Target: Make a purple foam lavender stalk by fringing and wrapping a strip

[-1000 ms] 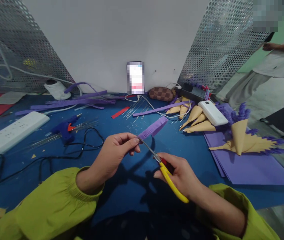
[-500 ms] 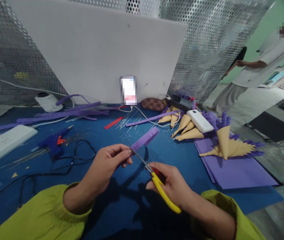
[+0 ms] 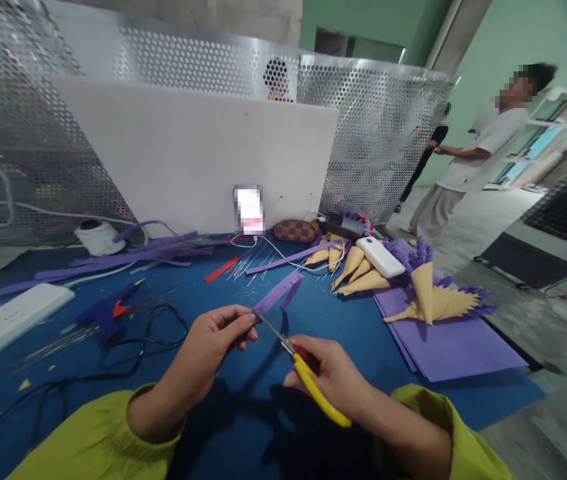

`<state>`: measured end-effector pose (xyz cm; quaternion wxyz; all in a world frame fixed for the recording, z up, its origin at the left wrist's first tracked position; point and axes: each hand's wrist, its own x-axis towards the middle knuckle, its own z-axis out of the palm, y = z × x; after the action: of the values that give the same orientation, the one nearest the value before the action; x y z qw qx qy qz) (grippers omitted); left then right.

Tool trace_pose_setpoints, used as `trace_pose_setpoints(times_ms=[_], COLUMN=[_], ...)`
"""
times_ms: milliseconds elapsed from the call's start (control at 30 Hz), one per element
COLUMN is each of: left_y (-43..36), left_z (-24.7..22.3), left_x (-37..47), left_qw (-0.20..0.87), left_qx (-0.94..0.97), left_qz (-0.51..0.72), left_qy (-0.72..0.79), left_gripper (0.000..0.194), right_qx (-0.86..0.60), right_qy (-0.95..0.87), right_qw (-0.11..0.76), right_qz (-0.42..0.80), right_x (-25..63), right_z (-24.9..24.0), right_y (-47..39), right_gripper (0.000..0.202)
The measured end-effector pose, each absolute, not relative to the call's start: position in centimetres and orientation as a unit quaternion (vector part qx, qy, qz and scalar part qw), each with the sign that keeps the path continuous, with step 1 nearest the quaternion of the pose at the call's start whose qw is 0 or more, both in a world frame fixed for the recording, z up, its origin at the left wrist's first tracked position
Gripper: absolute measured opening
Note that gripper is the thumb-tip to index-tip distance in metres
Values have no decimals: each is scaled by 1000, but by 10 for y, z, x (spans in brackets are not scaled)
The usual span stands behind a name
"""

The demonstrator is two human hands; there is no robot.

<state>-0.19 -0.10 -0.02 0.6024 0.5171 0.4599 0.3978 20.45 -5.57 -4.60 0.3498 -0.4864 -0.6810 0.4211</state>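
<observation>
Between its thumb and fingers, my left hand (image 3: 226,337) pinches one end of a purple paper strip (image 3: 278,293), whose edge is cut into a fringe and whose far end folds down. My right hand (image 3: 330,370) holds scissors (image 3: 316,390) with yellow and red handles. The scissor blades point up and left, with their tips at the strip beside my left fingertips. Both hands are above the blue table (image 3: 243,427).
A glue gun (image 3: 108,310) with a black cord and a white power strip (image 3: 13,320) lie left. Purple strips (image 3: 163,250), a lit phone (image 3: 249,210) and thin wires are behind. Paper cones (image 3: 363,283) and purple sheets (image 3: 463,347) lie right. A person (image 3: 478,147) stands beyond.
The camera view has tilted up, showing more of the background and people. My hands keep their hold on the strip and scissors, with little change between them.
</observation>
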Motion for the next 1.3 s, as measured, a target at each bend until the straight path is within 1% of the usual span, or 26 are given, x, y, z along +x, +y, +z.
trace_pose_setpoints(times_ms=[133,267,400,500,600,733,900,1300], left_y=[-2,1,6,7,8,9,10,6], left_z=[11,25,33,32,27,22,19,15], left_x=[0,3,6,6,6,8,12,12], left_qw=[596,603,611,604,602,609,613,603], left_qx=[523,527,519,520,517,508,501,513], left_qz=[411,434,456,457,449,432,419,419], left_qy=[450,413,386,394,411,430,444,444], left_gripper=[20,16,15,14,14,15,15,11], right_qx=[-468,-448,-439,-450,-473,-500,-506,-495], right_qy=[-680,-682,-695,-710,-724,-730,-739,-741], right_qw=[360,370,374,362,342,335,330,327], right_qz=[434,444,430,402,367,325,298,315], right_x=[207,213,219,220,221,225,228,230], right_z=[-43,-31,-19,-19,-26,-33,-34,-32], right_y=[-55,-49,-41,-40,-42,-45,-48,-52], right_gripper=[28,30,28,28,34,42,45,44])
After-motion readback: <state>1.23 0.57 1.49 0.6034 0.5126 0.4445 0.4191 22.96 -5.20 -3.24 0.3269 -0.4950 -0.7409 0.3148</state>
